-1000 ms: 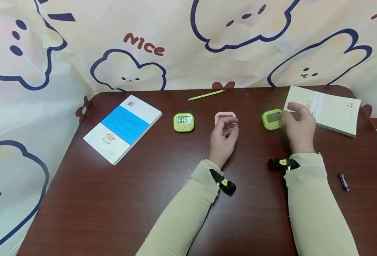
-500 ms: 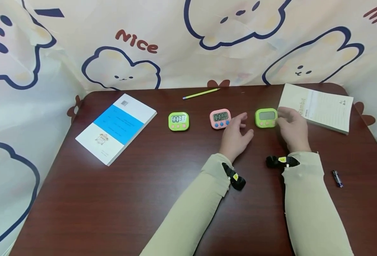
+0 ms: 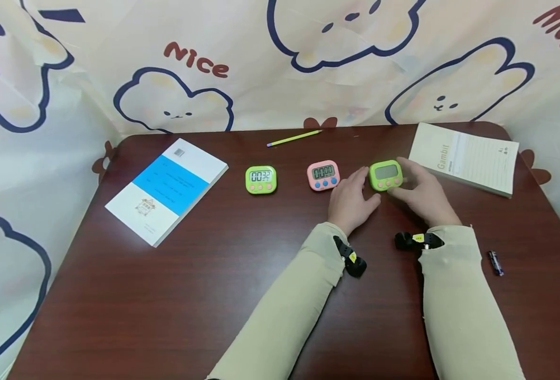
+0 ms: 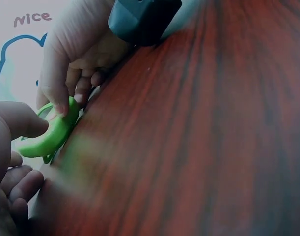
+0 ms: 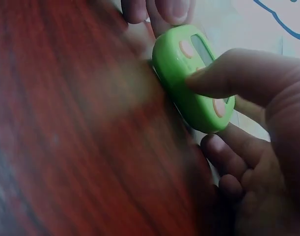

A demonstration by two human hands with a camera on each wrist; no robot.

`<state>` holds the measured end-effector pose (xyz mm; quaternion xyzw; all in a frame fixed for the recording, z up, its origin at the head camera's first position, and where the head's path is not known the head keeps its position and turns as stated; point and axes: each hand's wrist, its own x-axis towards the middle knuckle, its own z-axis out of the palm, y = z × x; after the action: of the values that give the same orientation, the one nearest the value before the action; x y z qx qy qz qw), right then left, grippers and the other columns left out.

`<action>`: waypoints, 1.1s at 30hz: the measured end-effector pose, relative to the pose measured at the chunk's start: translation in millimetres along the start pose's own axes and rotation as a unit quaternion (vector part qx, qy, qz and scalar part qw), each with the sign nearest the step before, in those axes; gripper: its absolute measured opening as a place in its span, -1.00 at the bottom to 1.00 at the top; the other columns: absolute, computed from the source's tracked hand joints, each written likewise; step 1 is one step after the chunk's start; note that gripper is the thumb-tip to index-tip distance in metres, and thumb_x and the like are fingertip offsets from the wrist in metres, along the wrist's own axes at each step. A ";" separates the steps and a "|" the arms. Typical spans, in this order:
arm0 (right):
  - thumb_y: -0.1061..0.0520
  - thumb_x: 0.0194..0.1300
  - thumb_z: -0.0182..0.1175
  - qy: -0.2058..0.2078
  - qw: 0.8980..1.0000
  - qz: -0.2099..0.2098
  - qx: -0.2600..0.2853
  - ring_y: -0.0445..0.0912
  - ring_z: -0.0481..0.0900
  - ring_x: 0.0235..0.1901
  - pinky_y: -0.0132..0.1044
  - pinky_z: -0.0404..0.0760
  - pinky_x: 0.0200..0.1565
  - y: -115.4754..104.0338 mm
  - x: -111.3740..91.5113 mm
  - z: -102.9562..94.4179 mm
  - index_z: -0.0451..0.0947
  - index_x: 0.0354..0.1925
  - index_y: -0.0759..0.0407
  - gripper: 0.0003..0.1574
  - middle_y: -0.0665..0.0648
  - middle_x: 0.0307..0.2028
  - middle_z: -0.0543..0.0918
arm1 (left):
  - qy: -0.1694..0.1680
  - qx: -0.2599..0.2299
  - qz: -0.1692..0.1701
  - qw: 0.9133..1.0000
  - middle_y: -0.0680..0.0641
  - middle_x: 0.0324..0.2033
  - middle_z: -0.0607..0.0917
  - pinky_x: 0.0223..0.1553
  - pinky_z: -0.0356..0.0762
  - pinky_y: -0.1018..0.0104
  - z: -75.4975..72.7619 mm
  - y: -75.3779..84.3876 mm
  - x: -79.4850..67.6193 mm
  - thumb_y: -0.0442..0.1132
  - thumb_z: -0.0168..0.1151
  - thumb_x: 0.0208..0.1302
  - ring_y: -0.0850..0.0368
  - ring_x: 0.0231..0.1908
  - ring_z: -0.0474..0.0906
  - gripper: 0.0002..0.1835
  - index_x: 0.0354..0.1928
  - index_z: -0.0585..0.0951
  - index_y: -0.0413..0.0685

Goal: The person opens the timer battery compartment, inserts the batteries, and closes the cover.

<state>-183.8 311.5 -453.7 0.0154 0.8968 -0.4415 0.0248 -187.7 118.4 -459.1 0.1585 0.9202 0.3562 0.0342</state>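
Observation:
My right hand (image 3: 426,194) pinches a green digital timer (image 3: 385,174) by its right end, the thumb over its button side. The timer's grey screen is blank and it tilts slightly toward me. Beside its left end is my left hand (image 3: 352,203), with fingers extended and thumb spread. In the right wrist view, left fingertips (image 5: 177,10) come right up to the end of the green timer (image 5: 172,73). A pink timer (image 3: 323,176) reading 00:00 lies just left of my left hand. Farther left, another green timer (image 3: 260,180) shows 00:32.
A white and blue book (image 3: 165,192) lies at the left of the dark wooden table (image 3: 165,306). A yellow-green pencil (image 3: 294,138) is near the back edge. At back right lies a cream notebook (image 3: 465,158), and a small battery (image 3: 495,263) rests right of my right forearm.
My left hand has moved right, off the pink timer, toward the blank green one. My right hand has taken hold of that timer and shifted it slightly left. The other green timer's display advanced.

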 end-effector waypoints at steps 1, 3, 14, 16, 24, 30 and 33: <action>0.07 0.35 0.30 -0.003 1.000 -0.003 0.000 0.18 0.46 0.16 0.06 0.38 0.18 -0.7 0.2 0.7 0.08 0.57 0.06 -0.04 0.29 0.42 0.32 | 0.001 0.000 -0.002 1.000 0.11 0.44 0.37 0.39 0.25 0.25 -0.6 0.0 -0.1 0.03 0.27 0.37 0.17 0.26 0.44 -0.27 0.51 0.29 0.07; 0.08 0.35 0.30 -0.003 1.000 -0.003 0.000 0.22 0.45 0.18 0.12 0.37 0.20 -2.2 0.1 2.0 0.07 0.57 0.08 -0.03 0.30 0.43 0.31 | 0.001 -0.011 -0.011 1.000 0.09 0.48 0.30 0.41 0.22 0.22 -1.4 0.1 -1.3 0.03 0.26 0.37 0.14 0.32 0.40 -0.26 0.52 0.28 0.04; -0.02 0.37 0.29 -0.004 1.000 0.011 0.001 0.23 0.44 0.20 0.13 0.37 0.21 -6.2 -0.1 3.4 0.05 0.57 0.07 -0.02 0.30 0.44 0.29 | 0.016 -0.064 -0.088 0.994 -0.06 0.50 0.25 0.41 0.26 0.20 -6.2 5.1 -21.3 -0.01 0.23 0.37 0.07 0.41 0.30 -0.23 0.52 0.24 -0.13; -0.03 0.37 0.30 -0.004 1.000 0.010 0.000 0.23 0.44 0.20 0.12 0.38 0.20 -6.2 -0.2 2.8 0.06 0.57 0.07 -0.01 0.30 0.44 0.30 | 0.018 -0.066 -0.090 0.994 -0.07 0.51 0.24 0.39 0.28 0.21 -7.1 5.7 -24.0 -0.02 0.23 0.36 0.09 0.35 0.39 -0.22 0.52 0.23 -0.15; -0.11 0.35 0.31 -0.006 1.000 0.009 -0.006 0.22 0.43 0.20 0.13 0.37 0.20 -4.3 -1.0 0.6 0.05 0.57 0.08 0.02 0.30 0.43 0.30 | 0.029 -0.081 -0.090 0.992 -0.11 0.51 0.22 0.31 0.40 0.22 -9.0 6.6 -35.6 -0.04 0.22 0.37 0.20 0.05 0.63 -0.21 0.52 0.20 -0.18; -0.12 0.33 0.33 -0.007 1.000 0.003 -0.018 0.24 0.43 0.20 0.17 0.36 0.18 -3.5 -2.0 -1.2 0.05 0.57 0.08 0.05 0.33 0.40 0.33 | 0.031 -0.078 -0.081 0.993 -0.14 0.51 0.22 0.33 0.38 0.17 -9.7 6.8 -42.8 -0.04 0.23 0.36 0.14 0.12 0.59 -0.21 0.51 0.21 -0.21; -0.02 0.32 0.35 -0.015 1.000 0.002 -0.016 0.25 0.42 0.20 0.18 0.35 0.20 -4.4 -2.5 -0.4 0.01 0.59 0.06 0.06 0.33 0.42 0.30 | 0.027 -0.065 -0.067 0.995 -0.09 0.49 0.28 0.34 0.36 0.16 -10.5 5.8 -45.6 -0.03 0.25 0.36 0.16 0.13 0.58 -0.22 0.51 0.23 -0.16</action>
<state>-181.6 309.1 -449.9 0.0102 0.9030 -0.4276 0.0394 -144.8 101.3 -449.7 0.0838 0.9042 0.4165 0.0434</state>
